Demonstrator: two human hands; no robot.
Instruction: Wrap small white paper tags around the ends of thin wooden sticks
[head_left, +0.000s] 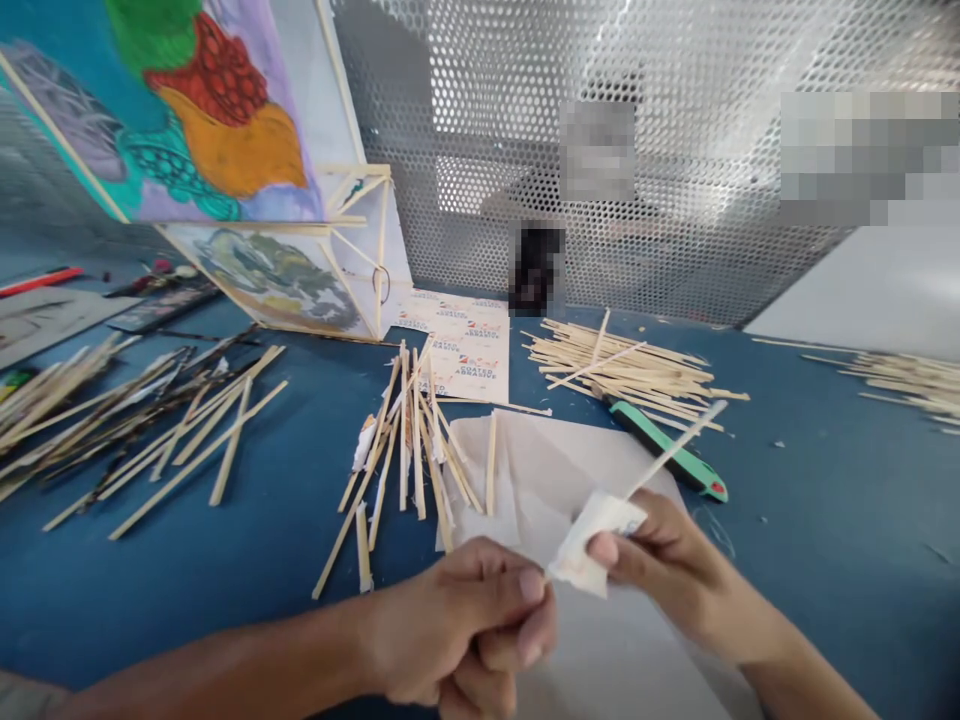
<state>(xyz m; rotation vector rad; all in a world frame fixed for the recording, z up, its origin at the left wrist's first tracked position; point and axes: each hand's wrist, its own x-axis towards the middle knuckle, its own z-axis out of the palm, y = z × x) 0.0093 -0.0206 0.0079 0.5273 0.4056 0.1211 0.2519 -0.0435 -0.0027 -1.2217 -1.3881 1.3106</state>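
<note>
My left hand (495, 610) is closed in a pinch on the near end of a thin wooden stick (675, 445). Wrapped around the middle of that stick is a small folded piece of sandpaper (589, 545), pale side out, squeezed between the thumb and fingers of my right hand (660, 560). The stick's far end pokes out up and to the right. Under both hands lies a sheet of pale paper (585, 450). Just beyond my right hand is a green and black utility knife (667, 450).
Thin wooden sticks lie in a pile (622, 365) at the back, another bundle (907, 380) at right, and more (412, 440) left of the paper. A sheet printed "coated abrasive" (480, 340) lies near the perforated metal panel (480, 100). A painted stick-framed structure (262, 270) stands back left.
</note>
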